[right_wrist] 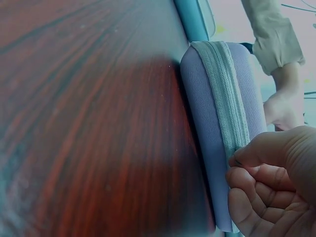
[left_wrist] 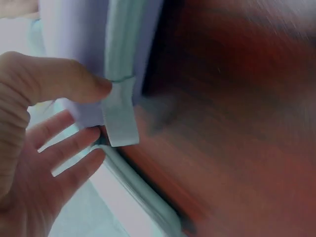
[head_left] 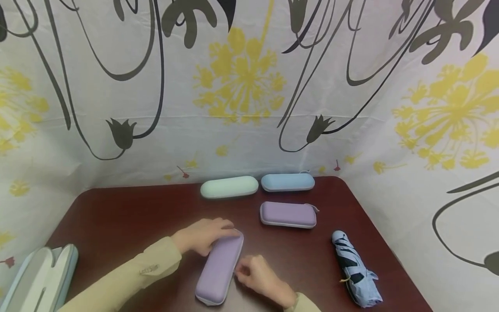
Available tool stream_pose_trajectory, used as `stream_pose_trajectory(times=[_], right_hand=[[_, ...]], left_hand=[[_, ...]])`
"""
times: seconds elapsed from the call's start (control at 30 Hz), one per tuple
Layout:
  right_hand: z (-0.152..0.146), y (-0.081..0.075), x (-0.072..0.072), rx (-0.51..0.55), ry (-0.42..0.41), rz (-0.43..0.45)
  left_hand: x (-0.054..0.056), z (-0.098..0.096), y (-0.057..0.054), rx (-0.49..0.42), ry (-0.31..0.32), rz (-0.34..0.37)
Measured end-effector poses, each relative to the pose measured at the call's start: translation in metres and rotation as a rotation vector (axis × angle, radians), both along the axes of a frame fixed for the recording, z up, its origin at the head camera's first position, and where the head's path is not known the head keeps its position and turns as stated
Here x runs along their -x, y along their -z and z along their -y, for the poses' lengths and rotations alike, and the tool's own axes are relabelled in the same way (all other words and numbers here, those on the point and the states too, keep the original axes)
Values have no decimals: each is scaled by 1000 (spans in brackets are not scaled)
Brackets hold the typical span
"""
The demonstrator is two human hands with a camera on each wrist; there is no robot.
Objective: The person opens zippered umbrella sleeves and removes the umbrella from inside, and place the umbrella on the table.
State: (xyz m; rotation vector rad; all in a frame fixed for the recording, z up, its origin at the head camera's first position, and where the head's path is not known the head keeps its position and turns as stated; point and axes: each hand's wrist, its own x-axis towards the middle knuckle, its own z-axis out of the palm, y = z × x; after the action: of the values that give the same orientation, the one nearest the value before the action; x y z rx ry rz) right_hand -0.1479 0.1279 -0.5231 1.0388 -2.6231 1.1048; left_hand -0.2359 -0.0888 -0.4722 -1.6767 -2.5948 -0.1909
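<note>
A long purple zippered case (head_left: 220,268) lies slanted on the table in the head view. My left hand (head_left: 204,235) holds its far end. Close up in the left wrist view, the thumb (left_wrist: 64,81) presses beside a pale fabric tab (left_wrist: 121,113) at that end, with the other fingers round the far side. Along the case's right side my right hand (head_left: 259,275) has its fingers curled. The right wrist view shows its thumb and forefinger pinching a small zipper pull (right_wrist: 237,162), mostly hidden, on the grey zipper (right_wrist: 224,94). The zipper looks closed along the visible stretch.
Behind stand a mint case (head_left: 230,187), a light blue case (head_left: 287,182) and a second purple case (head_left: 288,214). A folded blue umbrella (head_left: 356,271) lies at the right. A white and light blue object (head_left: 46,277) sits at the left edge of the dark table (head_left: 128,216).
</note>
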Motion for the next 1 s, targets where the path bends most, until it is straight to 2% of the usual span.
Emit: stream_pose_trajectory(times=[0.17,0.23,0.33,0.47,0.67,0.77,1.0], right_hand=[[0,0,1,-6,-6,-9],[0,-1,2,-6,-7,-16],[0,-1,2,-9,-5,-34],[-1,-1,3,-21,-8,-73],[-6,0,5,-60,-38,-145],[-8,1,6,-74,-66,-171],[-15,3,8,-61,-104,-196]], left_hand=[[2,-8,-2,99,81,-93],[2,-10,-4,132,92,-118],[2,-11,-7,168,76,-125],[1,-8,-11,185,45,-107],[-1,-3,-10,205,-6,-91],[-2,2,-9,170,-24,-60],[-1,14,-9,45,-53,68]])
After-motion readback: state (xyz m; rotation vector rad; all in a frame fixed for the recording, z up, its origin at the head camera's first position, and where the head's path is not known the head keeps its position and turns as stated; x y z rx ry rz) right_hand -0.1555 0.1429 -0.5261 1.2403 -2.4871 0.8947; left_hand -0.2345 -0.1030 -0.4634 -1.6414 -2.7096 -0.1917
